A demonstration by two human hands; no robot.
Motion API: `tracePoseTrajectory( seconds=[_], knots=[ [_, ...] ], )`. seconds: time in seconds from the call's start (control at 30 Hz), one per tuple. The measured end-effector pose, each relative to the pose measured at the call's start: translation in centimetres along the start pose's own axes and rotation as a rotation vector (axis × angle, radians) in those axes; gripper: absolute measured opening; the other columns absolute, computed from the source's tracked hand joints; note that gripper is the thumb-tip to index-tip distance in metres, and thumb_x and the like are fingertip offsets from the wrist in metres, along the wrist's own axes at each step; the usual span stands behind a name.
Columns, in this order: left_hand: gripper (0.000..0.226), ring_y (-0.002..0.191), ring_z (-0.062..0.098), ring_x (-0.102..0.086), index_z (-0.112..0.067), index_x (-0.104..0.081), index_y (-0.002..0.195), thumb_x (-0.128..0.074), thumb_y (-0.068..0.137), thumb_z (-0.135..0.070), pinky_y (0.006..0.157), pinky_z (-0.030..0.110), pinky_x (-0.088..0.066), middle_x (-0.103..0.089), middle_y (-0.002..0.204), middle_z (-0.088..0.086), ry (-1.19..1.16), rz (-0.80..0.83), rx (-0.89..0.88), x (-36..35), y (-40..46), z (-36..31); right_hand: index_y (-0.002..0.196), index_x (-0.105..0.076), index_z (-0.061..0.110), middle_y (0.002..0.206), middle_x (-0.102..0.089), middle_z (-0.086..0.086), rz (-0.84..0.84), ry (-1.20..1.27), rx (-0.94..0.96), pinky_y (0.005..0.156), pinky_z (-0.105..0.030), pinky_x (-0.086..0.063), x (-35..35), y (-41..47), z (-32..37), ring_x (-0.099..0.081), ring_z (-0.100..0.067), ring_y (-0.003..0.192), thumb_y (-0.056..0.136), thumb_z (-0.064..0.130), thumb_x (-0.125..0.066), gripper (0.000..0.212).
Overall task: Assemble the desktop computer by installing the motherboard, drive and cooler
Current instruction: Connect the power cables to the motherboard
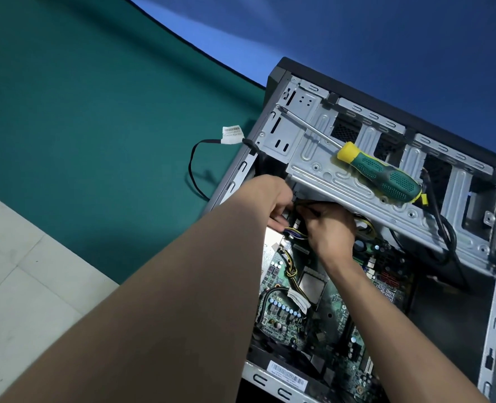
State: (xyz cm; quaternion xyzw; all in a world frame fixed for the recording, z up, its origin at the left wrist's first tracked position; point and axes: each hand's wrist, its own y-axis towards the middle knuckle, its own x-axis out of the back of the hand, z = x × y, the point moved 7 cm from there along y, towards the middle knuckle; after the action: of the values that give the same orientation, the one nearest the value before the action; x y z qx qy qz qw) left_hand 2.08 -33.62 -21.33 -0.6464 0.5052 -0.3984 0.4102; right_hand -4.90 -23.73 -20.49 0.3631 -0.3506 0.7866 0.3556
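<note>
1. The table [81, 141], covered in green, carries the open computer case [473, 286] lying on its side; a light tiled floor [23, 271] shows at lower left.
2. The metal drive cage [357, 181] spans the upper part of the case; it looks stiff and sharp-edged, so fingers working under its lip should go slowly.
3. The motherboard [342, 315] already sits inside the case, below the cage; its bare processor socket [310, 283] shows no cooler on it, so by my reading the cooler is still to come; the board is brittle and crowded with small parts, best touched at the edges or on the connector bodies only.
4. A screwdriver [383, 173] with a green and yellow handle rests loose on top of the cage, touched by neither hand; it could roll off if the case is jolted.
5. The left hand [273, 199] reaches under the cage's near corner, fingers curled round the wire bundle [294, 232]; the right hand [331, 228] is beside it, fingers bent onto a black cable [308, 205].
6. A thin black lead [191, 164] with a white label [232, 135] trails out over the table; such wires are soft and light, so take them by the plug, not the strands.
</note>
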Motion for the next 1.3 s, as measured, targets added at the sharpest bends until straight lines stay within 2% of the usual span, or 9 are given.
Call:
tracePoseTrajectory(
  seconds=[0.13,0.23,0.3,0.53,0.7,0.9,1.07,1.2,1.3],
  knots=[
    [0.052,0.09,0.017,-0.064,-0.014,-0.041,0.141,-0.021,0.098,0.007,0.068,0.027,-0.049,-0.057,0.129,0.011,0.003,0.007,-0.006,-0.1,-0.1,-0.1,0.101,-0.075,0.017,0.092,-0.073,-0.01,0.026,-0.026,-0.019,0.067,-0.028,-0.051,-0.2,0.5,-0.3,-0.065,-0.028,0.077,0.092,0.022,-0.058,0.02],
    [0.052,0.116,0.019,-0.057,-0.013,-0.041,0.141,-0.021,0.098,0.007,0.072,0.026,-0.048,-0.056,0.13,0.011,-0.004,0.01,-0.004,0.0,-0.1,-0.1,0.103,-0.074,0.017,0.096,-0.072,-0.01,0.06,-0.013,-0.029,0.07,-0.031,-0.053,-0.5,0.4,-0.4,-0.065,-0.027,0.08,0.091,0.021,-0.057,0.021],
    [0.052,0.118,0.02,-0.056,-0.013,-0.04,0.141,-0.02,0.098,0.007,0.072,0.026,-0.048,-0.056,0.131,0.012,-0.006,0.009,-0.003,0.0,-0.1,-0.1,0.107,-0.073,0.023,0.099,-0.073,-0.007,0.028,0.049,-0.002,0.073,-0.031,-0.052,-0.1,0.2,-0.2,-0.065,-0.027,0.082,0.092,0.025,-0.058,0.022],
    [0.053,0.116,0.02,-0.058,-0.011,-0.038,0.142,-0.019,0.097,0.009,0.068,0.027,-0.049,-0.055,0.131,0.012,0.006,0.001,-0.017,0.0,-0.1,-0.1,0.107,-0.072,0.019,0.079,-0.07,-0.01,0.056,0.008,0.002,0.056,-0.026,-0.041,-0.5,-0.4,-0.6,-0.061,-0.025,0.066,0.095,0.026,-0.054,0.022],
    [0.052,0.101,0.02,-0.065,-0.011,-0.037,0.143,-0.02,0.097,0.007,0.046,0.024,-0.049,-0.058,0.128,0.012,0.007,-0.002,-0.017,0.1,-0.3,-0.1,0.098,-0.072,0.012,0.067,-0.062,-0.008,0.05,0.039,-0.08,0.053,-0.026,-0.034,-0.9,-0.6,-1.5,-0.055,-0.025,0.059,0.096,0.026,-0.053,0.024],
    [0.052,0.087,0.022,-0.064,-0.008,-0.037,0.142,-0.019,0.096,0.009,0.028,0.02,-0.043,-0.057,0.129,0.013,0.002,-0.022,-0.031,0.3,-0.6,-0.1,0.095,-0.074,0.011,0.071,-0.066,-0.012,0.009,0.078,-0.111,0.059,-0.028,-0.039,-0.9,-0.5,-1.6,-0.057,-0.026,0.061,0.095,0.031,-0.055,0.028],
    [0.053,0.1,0.022,-0.064,-0.009,-0.036,0.143,-0.019,0.096,0.009,0.034,0.022,-0.047,-0.056,0.13,0.013,0.001,-0.028,-0.031,0.2,-0.3,-0.1,0.107,-0.073,0.025,0.085,-0.073,-0.003,-0.015,-0.021,0.07,0.055,-0.022,-0.033,0.1,-0.5,0.3,-0.055,-0.018,0.062,0.095,0.03,-0.055,0.022],
    [0.051,0.112,0.021,-0.061,-0.009,-0.034,0.143,-0.021,0.097,0.008,0.039,0.023,-0.048,-0.057,0.129,0.012,0.011,-0.022,-0.032,0.1,-0.3,-0.1,0.107,-0.071,0.018,0.09,-0.072,-0.008,0.12,-0.159,0.063,0.058,-0.025,-0.043,-0.6,-0.2,0.0,-0.063,-0.025,0.073,0.098,0.033,-0.049,0.029],
    [0.05,0.109,0.022,-0.061,-0.007,-0.034,0.143,-0.023,0.097,0.008,0.031,0.022,-0.045,-0.058,0.127,0.013,0.015,-0.014,-0.047,0.1,-0.2,-0.1,0.107,-0.071,0.015,0.091,-0.072,-0.008,0.162,-0.157,0.09,0.061,-0.027,-0.048,-0.6,-0.3,0.0,-0.064,-0.025,0.074,0.098,0.028,-0.049,0.027]
  ],
)
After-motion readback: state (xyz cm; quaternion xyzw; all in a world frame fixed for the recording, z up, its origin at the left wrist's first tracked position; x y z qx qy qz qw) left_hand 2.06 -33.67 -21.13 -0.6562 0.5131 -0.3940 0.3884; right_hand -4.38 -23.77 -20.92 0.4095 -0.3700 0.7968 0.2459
